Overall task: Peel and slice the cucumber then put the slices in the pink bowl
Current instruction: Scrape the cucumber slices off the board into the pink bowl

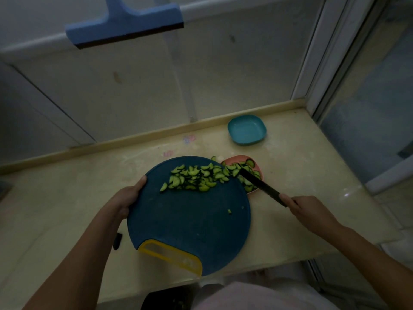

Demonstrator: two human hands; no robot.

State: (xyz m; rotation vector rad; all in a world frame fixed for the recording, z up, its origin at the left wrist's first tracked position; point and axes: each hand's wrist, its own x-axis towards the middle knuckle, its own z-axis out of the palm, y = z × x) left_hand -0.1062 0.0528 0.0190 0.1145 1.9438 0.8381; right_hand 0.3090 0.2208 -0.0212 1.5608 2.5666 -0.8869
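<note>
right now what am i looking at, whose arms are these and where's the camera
There is no machine here. These are a person's two bare arms, seen from one camera worn on their head, which looks down at a counter. The left hand grips the edge of a round blue board that carries cucumber slices. The right hand holds a knife. Its blade lies against the slices at the board's far edge, above a pink bowl that already has some slices in it. An empty blue bowl sits further back.
</note>
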